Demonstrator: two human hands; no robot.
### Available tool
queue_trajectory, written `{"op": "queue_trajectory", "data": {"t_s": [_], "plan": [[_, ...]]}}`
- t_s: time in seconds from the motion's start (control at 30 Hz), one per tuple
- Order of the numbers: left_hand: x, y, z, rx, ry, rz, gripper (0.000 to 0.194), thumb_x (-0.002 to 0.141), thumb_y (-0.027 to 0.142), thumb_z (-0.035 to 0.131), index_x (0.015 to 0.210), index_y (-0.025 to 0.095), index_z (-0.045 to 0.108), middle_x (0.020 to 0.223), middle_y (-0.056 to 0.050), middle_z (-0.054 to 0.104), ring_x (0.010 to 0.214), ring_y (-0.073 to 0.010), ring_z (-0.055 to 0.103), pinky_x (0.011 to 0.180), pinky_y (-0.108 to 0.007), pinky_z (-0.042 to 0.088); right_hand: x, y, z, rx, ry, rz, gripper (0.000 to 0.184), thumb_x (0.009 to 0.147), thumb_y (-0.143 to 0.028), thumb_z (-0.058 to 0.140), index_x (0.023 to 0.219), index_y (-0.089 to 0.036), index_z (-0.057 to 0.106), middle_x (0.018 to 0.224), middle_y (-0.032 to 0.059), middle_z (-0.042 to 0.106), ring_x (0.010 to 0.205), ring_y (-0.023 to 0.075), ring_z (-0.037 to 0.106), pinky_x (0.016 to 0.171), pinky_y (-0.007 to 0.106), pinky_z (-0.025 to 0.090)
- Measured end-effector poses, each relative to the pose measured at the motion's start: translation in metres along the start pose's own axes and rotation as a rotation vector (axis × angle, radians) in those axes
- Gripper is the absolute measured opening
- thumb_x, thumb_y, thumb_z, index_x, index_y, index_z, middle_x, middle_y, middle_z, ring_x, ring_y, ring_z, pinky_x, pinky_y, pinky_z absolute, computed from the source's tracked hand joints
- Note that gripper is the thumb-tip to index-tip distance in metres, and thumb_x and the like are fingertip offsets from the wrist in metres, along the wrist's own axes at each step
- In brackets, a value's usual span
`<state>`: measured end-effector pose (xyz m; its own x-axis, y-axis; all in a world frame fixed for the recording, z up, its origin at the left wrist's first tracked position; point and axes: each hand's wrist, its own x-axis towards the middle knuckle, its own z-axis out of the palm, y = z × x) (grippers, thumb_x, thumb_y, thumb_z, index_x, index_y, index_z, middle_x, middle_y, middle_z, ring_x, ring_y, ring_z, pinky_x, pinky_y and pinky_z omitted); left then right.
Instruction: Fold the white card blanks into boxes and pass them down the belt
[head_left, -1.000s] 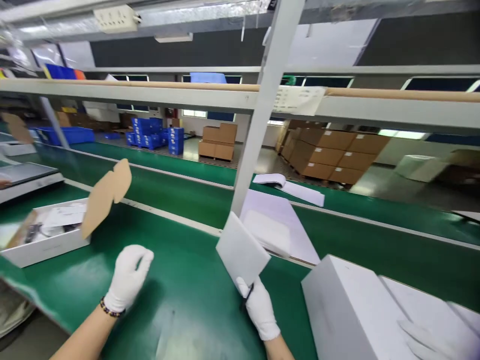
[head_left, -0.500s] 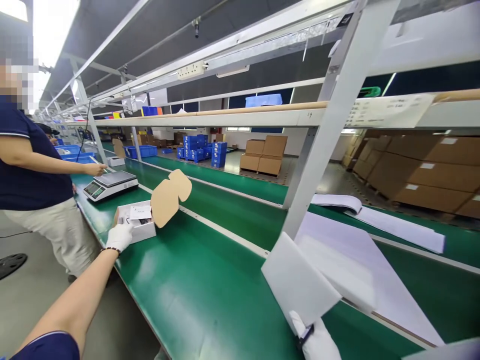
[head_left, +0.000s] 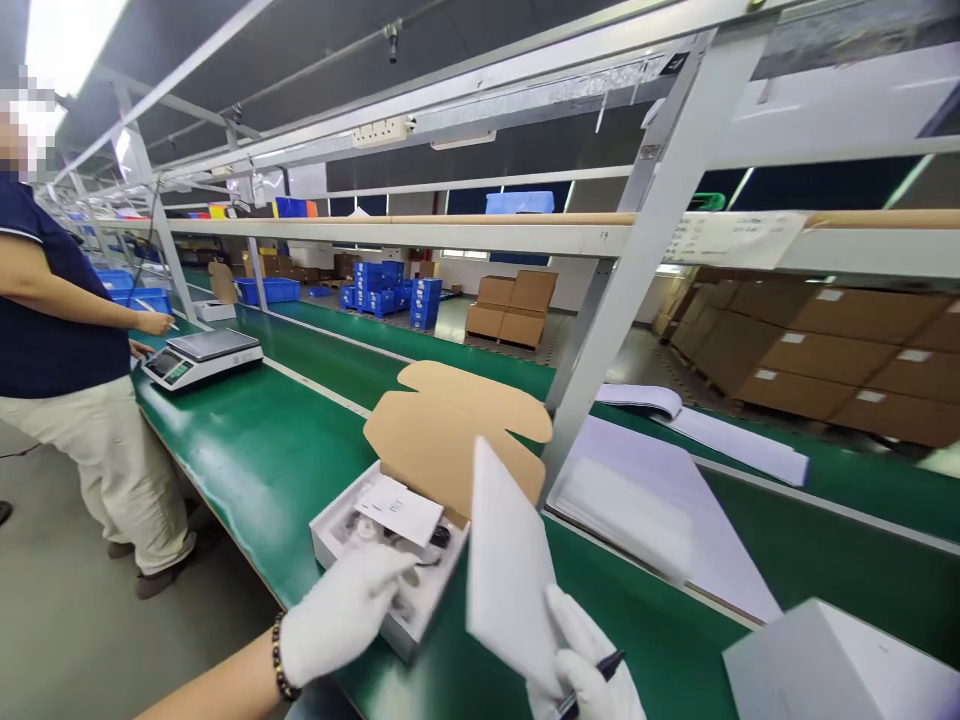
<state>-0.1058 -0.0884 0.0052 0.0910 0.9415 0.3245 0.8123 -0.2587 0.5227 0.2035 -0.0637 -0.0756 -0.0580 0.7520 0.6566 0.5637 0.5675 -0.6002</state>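
Note:
A white box with its tan-lined lid raised lies on the green bench. In it are a white printed paper and several small parts, among them a black piece; the rest is partly covered. My left hand, in a white glove, is closed over the box's near wall, its fingertips inside the rim and slightly blurred. To the right of the box, my gloved right hand grips a white foam sheet, tilted upright. A dark pen is also held between that hand's fingers.
White foam sheets lie on a pale board behind the post. A white carton stands at the lower right. A weighing scale is farther left, beside a standing co-worker. A shelf rail crosses above the bench.
My left hand reached left to the white box, which has come closer along the bench and turned. The foam sheet and pen stay in my right hand. The view swung left.

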Motion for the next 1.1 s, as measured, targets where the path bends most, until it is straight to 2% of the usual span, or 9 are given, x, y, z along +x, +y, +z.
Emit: {"op": "queue_trajectory", "data": {"t_s": [0.13,0.3,0.43,0.57,0.67,0.77,0.87,0.97,1.1], "plan": [[0.022,0.013,-0.016,-0.108,0.141,-0.155,0.046,0.095,0.041,0.033,0.128,0.021,0.059,0.132,-0.008,0.061,0.122,-0.0236,0.055,0.11,-0.042,0.04,0.002,-0.039,-0.007,-0.406,-0.235,-0.165,0.028,0.074,-0.011,0.061,0.098,-0.023,0.067,0.127,0.0139,0.061,0.118,0.0352,0.055,0.095,0.051,0.048],[0.02,0.033,0.025,-0.013,-0.321,-0.03,0.074,0.086,0.056,0.051,0.149,0.022,0.032,0.159,-0.009,0.019,0.145,-0.0352,0.019,0.117,-0.054,0.022,0.038,-0.069,-0.021,-0.566,-0.783,-0.042,0.05,0.072,-0.008,0.053,0.12,-0.013,0.066,0.122,0.0213,0.061,0.119,0.0389,0.052,0.104,0.054,0.038],[0.013,0.037,0.052,0.041,-0.326,-0.109,0.079,0.088,0.057,0.049,0.152,0.017,0.026,0.16,-0.014,0.008,0.146,-0.0392,0.006,0.115,-0.062,0.014,0.061,-0.056,-0.033,-0.379,-0.803,0.036,0.062,0.071,-0.016,0.058,0.133,-0.017,0.056,0.138,0.0165,0.049,0.13,0.0341,0.04,0.111,0.05,0.029],[0.047,0.014,0.035,-0.111,-0.296,-0.076,0.06,0.094,0.049,0.038,0.144,0.016,0.042,0.16,-0.011,0.011,0.146,-0.0318,0.015,0.118,-0.05,0.019,0.067,-0.044,-0.02,-0.239,-0.812,0.112,0.081,0.065,-0.025,0.068,0.141,-0.012,0.044,0.15,0.0194,0.032,0.138,0.035,0.028,0.112,0.048,0.03],[0.061,0.006,0.018,-0.134,-0.269,-0.076,0.056,0.096,0.048,0.032,0.143,0.02,0.044,0.158,-0.009,0.024,0.145,-0.0276,0.023,0.118,-0.047,0.022,0.066,-0.051,-0.014,-0.177,-0.805,-0.032,0.064,0.069,-0.016,0.06,0.133,-0.014,0.052,0.139,0.0186,0.044,0.131,0.0319,0.038,0.107,0.046,0.036],[0.043,0.017,0.02,0.041,-0.309,-0.072,0.063,0.089,0.054,0.045,0.145,0.023,0.041,0.156,-0.013,0.028,0.144,-0.0374,0.019,0.112,-0.062,0.025,0.067,-0.057,-0.021,-0.097,-0.825,-0.087,0.052,0.072,-0.016,0.058,0.124,-0.02,0.059,0.125,0.0133,0.055,0.12,0.0279,0.048,0.102,0.043,0.041],[0.014,0.032,0.035,0.148,-0.267,-0.061,0.066,0.084,0.054,0.056,0.14,0.021,0.048,0.155,-0.017,0.028,0.143,-0.045,0.018,0.107,-0.067,0.029,0.075,-0.053,-0.026,-0.133,-0.919,0.02,0.076,0.062,-0.032,0.073,0.133,-0.017,0.052,0.132,0.0159,0.05,0.132,0.0373,0.035,0.11,0.055,0.028],[0.007,0.035,0.045,0.102,-0.18,-0.028,0.059,0.085,0.051,0.055,0.134,0.019,0.053,0.151,-0.018,0.037,0.142,-0.0402,0.022,0.11,-0.06,0.032,0.084,-0.051,-0.016,-0.21,-0.904,0.059,0.091,0.059,-0.042,0.075,0.139,-0.014,0.043,0.145,0.0196,0.038,0.14,0.0414,0.021,0.112,0.064,0.009],[0.024,0.025,0.039,0.031,-0.139,-0.004,0.044,0.088,0.042,0.052,0.127,0.022,0.056,0.139,-0.014,0.05,0.14,-0.0355,0.027,0.108,-0.055,0.038,0.084,-0.067,0.003,-0.268,-0.778,0.092,0.076,0.064,-0.038,0.07,0.131,-0.011,0.049,0.135,0.0214,0.046,0.12,0.0379,0.047,0.101,0.054,0.037]]}}
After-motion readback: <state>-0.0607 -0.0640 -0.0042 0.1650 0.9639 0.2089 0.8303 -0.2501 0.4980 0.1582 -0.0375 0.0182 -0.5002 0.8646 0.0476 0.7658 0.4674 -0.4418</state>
